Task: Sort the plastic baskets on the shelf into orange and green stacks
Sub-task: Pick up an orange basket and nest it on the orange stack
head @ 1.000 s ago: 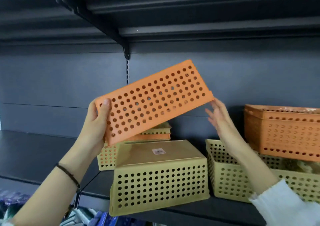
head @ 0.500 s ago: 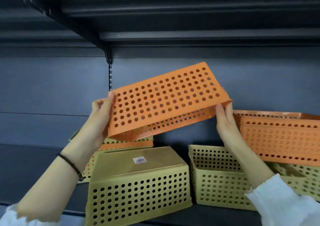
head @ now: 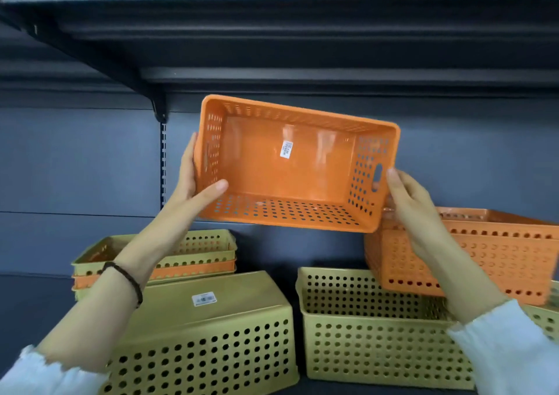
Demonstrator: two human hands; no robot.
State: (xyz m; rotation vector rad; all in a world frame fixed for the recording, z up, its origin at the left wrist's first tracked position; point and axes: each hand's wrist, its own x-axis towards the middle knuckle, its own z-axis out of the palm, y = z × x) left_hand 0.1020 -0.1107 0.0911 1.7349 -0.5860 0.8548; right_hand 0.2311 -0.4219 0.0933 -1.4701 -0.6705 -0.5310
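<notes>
Head view shows a dark shelf (head: 30,297) against a dark back panel (head: 75,158), with an upturned green basket (head: 211,349) standing on it. Above it an orange basket (head: 272,176), perforated, its opening facing the viewer, is held in the air. The left hand (head: 193,188) grips its left wall, thumb inside, and the right hand (head: 408,201) clasps the right end.

Two bare hands in my feed. Left hand (head: 193,179): nails I can see are short and plain. Thin dark bracelet (head: 128,279) round the left wrist, cord or small beads; can't tell which from here. Left sleeve (head: 45,373) is white and starts far up the forearm, with a gathered, frilled cuff edge. Right hand (head: 408,204): thumbnail short. Right sleeve (head: 508,349) is white too, soft crinkled fabric, its cuff gathered with the same ruffled edge.
</notes>
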